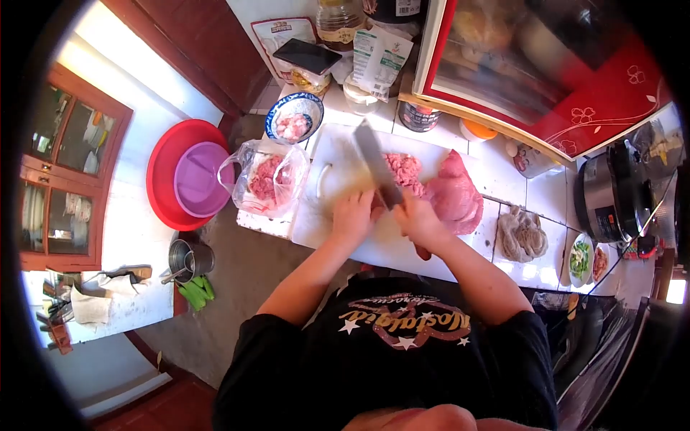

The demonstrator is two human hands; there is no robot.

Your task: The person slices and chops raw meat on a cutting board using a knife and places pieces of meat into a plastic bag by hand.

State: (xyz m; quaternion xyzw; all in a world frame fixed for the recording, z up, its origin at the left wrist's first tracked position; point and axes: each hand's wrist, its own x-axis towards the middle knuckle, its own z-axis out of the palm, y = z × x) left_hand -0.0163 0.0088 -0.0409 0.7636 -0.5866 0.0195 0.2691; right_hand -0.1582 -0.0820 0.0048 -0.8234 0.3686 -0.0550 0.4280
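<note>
My right hand [420,223] is wrapped round the handle of a kitchen knife [375,159], whose broad blade points away from me over the white cutting board [338,154]. Close beside the blade, my left hand [353,218] rests on the board with its fingers curled in. A reddish bit of meat [377,206] shows at its fingertips, mostly hidden. Chopped meat [404,171] lies in a heap just right of the blade. Further right is a large pink slab of raw meat [456,194], partly behind my right hand.
Left of the board are a plastic bag of minced meat [267,178] and a blue-patterned bowl [294,118] with pale pieces. A crumpled cloth [521,234] lies right. A red-trimmed cabinet [535,79] stands behind. Red and purple basins [162,172] sit lower left.
</note>
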